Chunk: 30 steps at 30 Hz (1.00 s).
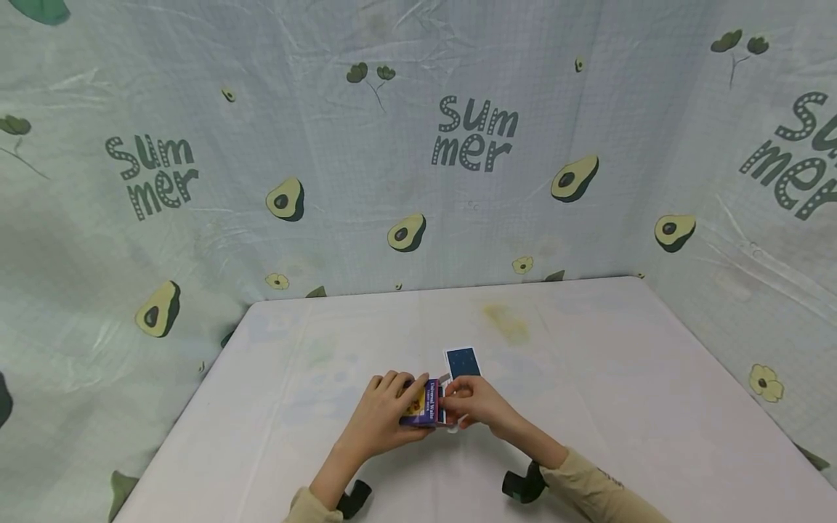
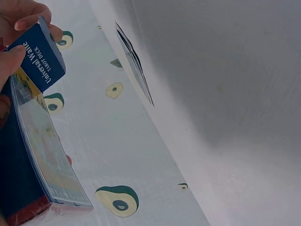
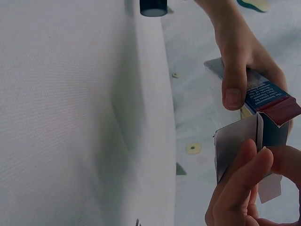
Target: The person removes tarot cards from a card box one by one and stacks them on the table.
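My left hand (image 1: 379, 418) grips a blue and purple tarot deck box (image 1: 418, 410) from its left side, above the table. Its end lid, printed "Universal Waite Tarot Deck" (image 2: 41, 61), stands folded out in the left wrist view. At the open end, my right hand (image 1: 487, 407) has its curled fingers and thumb on dark blue cards (image 3: 275, 131); how far they sit inside the box is hidden. The right wrist view shows a red side flap (image 3: 281, 110) bent outward. Just beyond the right hand, several dark blue-backed cards (image 1: 463, 361) lie on the table.
A white cloth covers the table (image 1: 588, 407). Behind and at both sides hangs a pale curtain (image 1: 353, 152) with avocado prints and the word "summer". Black wrist cameras (image 1: 523, 487) are worn below both hands.
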### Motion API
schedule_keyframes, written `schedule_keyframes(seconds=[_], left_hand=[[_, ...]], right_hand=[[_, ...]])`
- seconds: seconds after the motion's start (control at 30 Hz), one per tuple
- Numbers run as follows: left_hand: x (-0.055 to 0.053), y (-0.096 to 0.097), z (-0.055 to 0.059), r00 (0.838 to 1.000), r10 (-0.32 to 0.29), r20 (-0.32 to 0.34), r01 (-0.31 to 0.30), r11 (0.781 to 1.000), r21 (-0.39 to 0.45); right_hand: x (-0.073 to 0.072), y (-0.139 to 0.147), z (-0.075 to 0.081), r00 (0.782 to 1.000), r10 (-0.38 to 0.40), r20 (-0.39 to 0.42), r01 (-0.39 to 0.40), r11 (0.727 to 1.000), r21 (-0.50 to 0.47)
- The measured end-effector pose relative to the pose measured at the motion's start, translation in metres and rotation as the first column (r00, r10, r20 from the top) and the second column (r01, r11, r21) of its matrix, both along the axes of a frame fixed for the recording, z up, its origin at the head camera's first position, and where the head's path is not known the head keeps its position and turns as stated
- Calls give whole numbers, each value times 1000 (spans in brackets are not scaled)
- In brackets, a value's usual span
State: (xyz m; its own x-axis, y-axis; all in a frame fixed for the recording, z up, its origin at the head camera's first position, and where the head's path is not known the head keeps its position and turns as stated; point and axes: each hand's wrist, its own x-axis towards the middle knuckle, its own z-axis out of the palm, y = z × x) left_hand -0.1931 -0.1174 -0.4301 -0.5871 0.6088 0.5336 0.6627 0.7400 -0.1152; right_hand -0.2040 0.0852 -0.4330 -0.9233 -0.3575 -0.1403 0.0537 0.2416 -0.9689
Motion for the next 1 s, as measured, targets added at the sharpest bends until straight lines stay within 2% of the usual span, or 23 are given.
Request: schedule_keyframes(seconds=[0.33, 0.53, 1.0], left_hand=[[4, -3, -1, 999, 20, 44, -20, 1000, -8], [3, -5, -1, 998, 26, 61, -25, 1000, -5], [4, -12, -3, 997, 46, 62, -45, 999, -13]], right_hand=[[2, 3, 1, 999, 10, 33, -9, 1000, -16], [0, 5, -1, 999, -16, 43, 16, 1000, -4], [-4, 17, 0, 1000, 30, -5, -30, 999, 36]])
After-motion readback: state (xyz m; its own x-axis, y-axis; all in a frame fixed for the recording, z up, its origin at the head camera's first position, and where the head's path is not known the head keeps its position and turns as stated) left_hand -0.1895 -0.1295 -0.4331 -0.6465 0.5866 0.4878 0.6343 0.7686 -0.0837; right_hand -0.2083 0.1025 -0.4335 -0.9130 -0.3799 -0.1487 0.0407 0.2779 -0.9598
